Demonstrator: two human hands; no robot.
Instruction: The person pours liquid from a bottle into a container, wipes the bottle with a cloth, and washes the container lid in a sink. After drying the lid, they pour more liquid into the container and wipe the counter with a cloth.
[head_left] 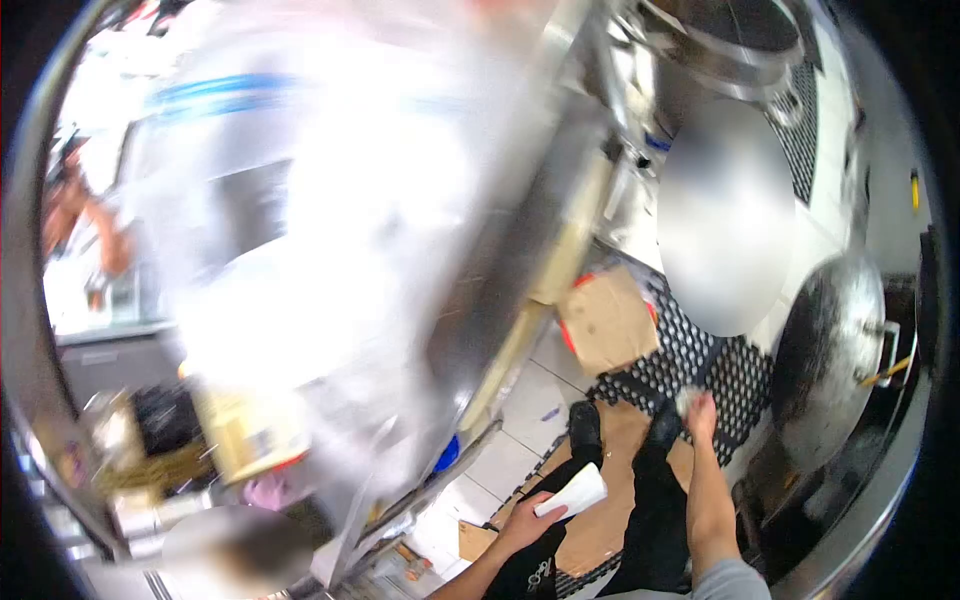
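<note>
Low in the view, my left hand (524, 522) is closed on a folded white sheet (573, 493), held above my lap. My right hand (702, 418) reaches forward over the black perforated mat (690, 335), its fingers closed around a small pale item (687, 401) that is too small to name. Beneath both hands are my black trousers and shoes, with flattened brown cardboard (600, 530) under them on the floor.
A large metal wok (830, 360) stands at the right. A cardboard box (610, 320) sits on the mat ahead. A bright, blurred plastic-covered surface (370, 200) fills the left. A person's arm (105, 235) shows at the far left.
</note>
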